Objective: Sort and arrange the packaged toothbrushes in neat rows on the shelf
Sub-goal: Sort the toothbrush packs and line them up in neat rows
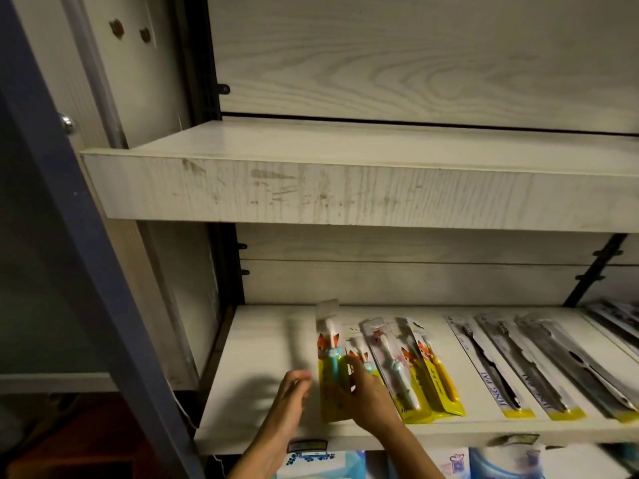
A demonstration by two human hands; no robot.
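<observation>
- On the lower white wooden shelf (262, 357), at its left part, the right hand (366, 392) grips the yellow-and-white plastic pack with a blue child's toothbrush (328, 361) by its right edge.
- The left hand (294, 385) is blurred, just beside the pack's left edge. Its fingers seem relaxed and hold nothing.
- Risk: the fox-printed yellow packs (408, 368) next to it overlap and lie tilted, so the right wrist could drag them further out of line.
- Risk: the held pack ends near the shelf's front edge, so a one-sided grip on glossy plastic may let it slide off.
- The long grey toothbrush packs (491, 368) lie in a row, apart from both hands.
</observation>
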